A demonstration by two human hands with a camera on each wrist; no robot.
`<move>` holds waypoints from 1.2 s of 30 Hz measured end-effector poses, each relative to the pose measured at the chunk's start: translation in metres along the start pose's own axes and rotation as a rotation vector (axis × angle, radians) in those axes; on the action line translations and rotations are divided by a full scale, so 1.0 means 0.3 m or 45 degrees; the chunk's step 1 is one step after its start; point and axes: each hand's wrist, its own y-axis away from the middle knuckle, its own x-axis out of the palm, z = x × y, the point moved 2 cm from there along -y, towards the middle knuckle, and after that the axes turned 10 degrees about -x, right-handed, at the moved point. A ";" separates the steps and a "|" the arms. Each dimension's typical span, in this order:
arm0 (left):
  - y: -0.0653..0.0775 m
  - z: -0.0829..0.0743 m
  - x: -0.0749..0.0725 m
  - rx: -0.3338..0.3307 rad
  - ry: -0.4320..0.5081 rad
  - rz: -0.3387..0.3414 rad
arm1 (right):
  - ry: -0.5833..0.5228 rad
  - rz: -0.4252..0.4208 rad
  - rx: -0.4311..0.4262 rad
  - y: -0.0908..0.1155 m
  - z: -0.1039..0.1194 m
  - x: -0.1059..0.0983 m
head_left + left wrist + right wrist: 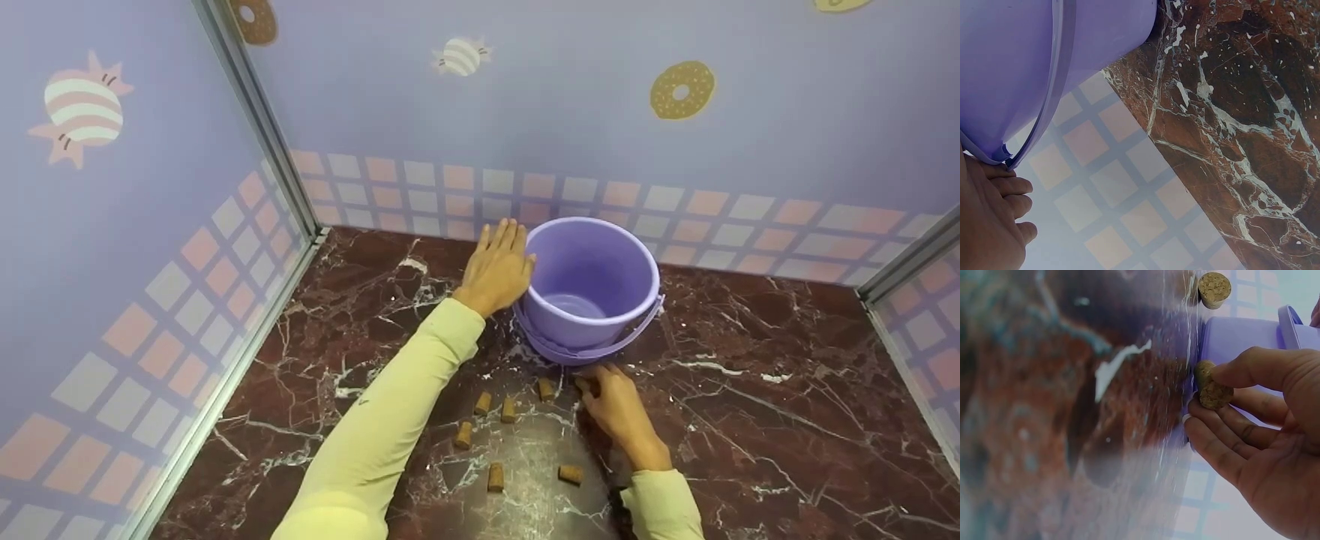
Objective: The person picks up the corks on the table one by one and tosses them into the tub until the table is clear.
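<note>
A purple bucket [574,322] stands upright on the dark marbled surface, its handle lowered to the near side. My left hand [496,266] rests against the bucket's left rim with its fingers straight; the left wrist view shows those fingers [1013,194] beside the handle's joint. Low in front of the bucket, my right hand [616,409] pinches a cork [1214,389] between thumb and fingers. Another cork [546,389] stands just left of that hand. The part of the bucket's floor that shows holds no corks.
More corks stand nearer me, among them one cork [496,477] at the front, while another cork [570,474] lies on its side. A patterned wall [420,112] rises close behind the bucket. Side panels [150,262] with metal edges bound the marbled surface [750,435].
</note>
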 end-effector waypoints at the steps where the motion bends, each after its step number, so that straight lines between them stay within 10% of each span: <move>1: 0.001 0.000 0.000 -0.001 -0.004 0.002 | 0.002 -0.002 0.002 0.002 0.000 0.000; 36: 0.001 -0.003 -0.001 -0.009 0.009 -0.002 | 0.023 -0.032 -0.021 0.008 0.048 -0.099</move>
